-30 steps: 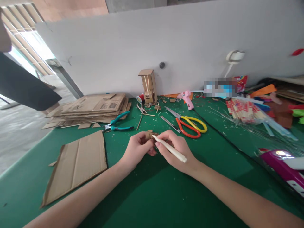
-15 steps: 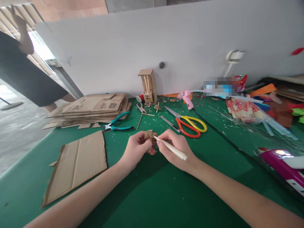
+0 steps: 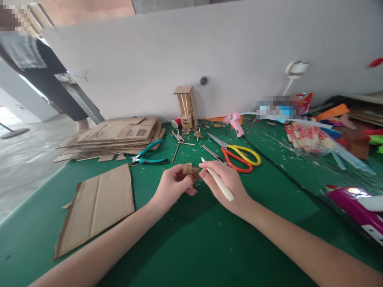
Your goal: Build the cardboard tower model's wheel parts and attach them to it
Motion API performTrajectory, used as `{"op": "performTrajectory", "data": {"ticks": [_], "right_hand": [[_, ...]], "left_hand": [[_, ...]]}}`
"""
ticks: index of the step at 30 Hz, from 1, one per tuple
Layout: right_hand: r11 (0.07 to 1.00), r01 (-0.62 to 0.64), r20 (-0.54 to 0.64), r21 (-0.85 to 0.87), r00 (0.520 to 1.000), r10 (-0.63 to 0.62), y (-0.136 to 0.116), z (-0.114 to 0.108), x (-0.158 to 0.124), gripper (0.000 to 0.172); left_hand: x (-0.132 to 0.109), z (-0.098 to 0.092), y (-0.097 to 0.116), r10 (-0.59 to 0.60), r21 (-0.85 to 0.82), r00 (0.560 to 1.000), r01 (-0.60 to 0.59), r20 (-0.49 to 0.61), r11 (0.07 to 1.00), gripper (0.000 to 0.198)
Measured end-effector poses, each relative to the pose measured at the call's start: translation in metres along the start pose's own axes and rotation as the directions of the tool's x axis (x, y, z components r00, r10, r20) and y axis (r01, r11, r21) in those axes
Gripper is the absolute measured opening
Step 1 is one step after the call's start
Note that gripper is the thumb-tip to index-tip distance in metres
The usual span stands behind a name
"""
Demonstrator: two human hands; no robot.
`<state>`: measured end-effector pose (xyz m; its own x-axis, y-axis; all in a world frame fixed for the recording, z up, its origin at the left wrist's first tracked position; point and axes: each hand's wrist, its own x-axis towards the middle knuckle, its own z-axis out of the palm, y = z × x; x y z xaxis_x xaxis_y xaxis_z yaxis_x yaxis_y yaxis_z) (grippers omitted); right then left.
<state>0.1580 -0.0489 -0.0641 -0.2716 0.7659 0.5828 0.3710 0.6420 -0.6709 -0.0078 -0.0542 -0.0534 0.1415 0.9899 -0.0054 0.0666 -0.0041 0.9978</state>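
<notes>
Between the thumb and fingers of my left hand (image 3: pixel 173 184) is a small cardboard piece (image 3: pixel 190 170) with dark marks on it. My right hand (image 3: pixel 226 183) grips a white pen (image 3: pixel 220 183), its tip pointing up and left, just off the cardboard. Beyond my hands lie a utility knife (image 3: pixel 213 154) and scissors (image 3: pixel 239 156) with red and yellow handles. Teal-handled pliers (image 3: pixel 149 155) rest to the left, near a thin stick (image 3: pixel 175 154). Further back a small cardboard structure (image 3: pixel 186 107) stands upright by the wall.
A cardboard sheet (image 3: pixel 98 203) and a cardboard stack (image 3: pixel 119 135) occupy the left of the green table (image 3: pixel 191 255). A pink glue gun (image 3: pixel 235 124) trails a black cable rightward. A magenta device (image 3: pixel 356 207) sits at the right edge. One person (image 3: pixel 50 75) stands beyond the table.
My right hand has drawn the pen tip up and away from the cardboard piece, which my left hand still holds. The person at the back left has shifted position.
</notes>
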Motion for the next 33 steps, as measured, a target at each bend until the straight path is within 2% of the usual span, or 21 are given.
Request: {"op": "performTrajectory", "data": {"ticks": [6, 8, 11, 14, 19, 22, 27, 33], "right_hand": [[0.999, 0.039, 0.045, -0.008, 0.998, -0.039, 0.009, 0.003, -0.001, 0.039], [1.0, 0.019, 0.054, 0.023, 0.998, -0.02, 0.01, 0.004, -0.001, 0.041], [0.996, -0.035, 0.093, 0.081, 0.995, 0.027, 0.009, 0.004, -0.001, 0.033], [0.987, -0.104, 0.1, 0.123, 0.991, 0.092, 0.007, 0.004, 0.001, 0.026], [0.931, -0.223, 0.021, 0.288, 0.974, 0.227, 0.008, 0.006, 0.003, 0.027], [0.9, -0.233, -0.004, 0.369, 0.968, 0.252, 0.007, 0.009, 0.002, 0.026], [0.87, -0.253, -0.016, 0.423, 0.958, 0.286, 0.001, 0.014, 0.0, 0.027], [0.847, -0.31, 0.05, 0.431, 0.946, 0.321, 0.0, 0.016, -0.001, 0.026]], "left_hand": [[0.003, -0.006, 0.008, -0.005, 0.131, 0.998, -0.004, 0.062, 0.991, 0.011], [0.003, -0.007, 0.008, -0.004, 0.19, 0.995, -0.015, 0.098, 0.982, 0.01], [0.003, -0.007, 0.009, -0.005, 0.228, 0.988, -0.031, 0.155, 0.973, 0.007], [0.003, -0.007, 0.012, -0.022, 0.185, 0.981, -0.014, 0.194, 0.983, 0.011], [0.004, -0.007, 0.016, -0.017, 0.06, 0.962, 0.001, 0.271, 0.998, 0.029], [0.003, -0.004, 0.013, 0.014, 0.051, 0.972, -0.027, 0.236, 0.998, 0.023], [-0.001, 0.006, 0.007, 0.122, 0.119, 0.988, -0.134, 0.097, 0.984, 0.013], [-0.002, 0.008, 0.005, 0.156, 0.269, 0.988, -0.152, 0.007, 0.951, 0.017]]}}
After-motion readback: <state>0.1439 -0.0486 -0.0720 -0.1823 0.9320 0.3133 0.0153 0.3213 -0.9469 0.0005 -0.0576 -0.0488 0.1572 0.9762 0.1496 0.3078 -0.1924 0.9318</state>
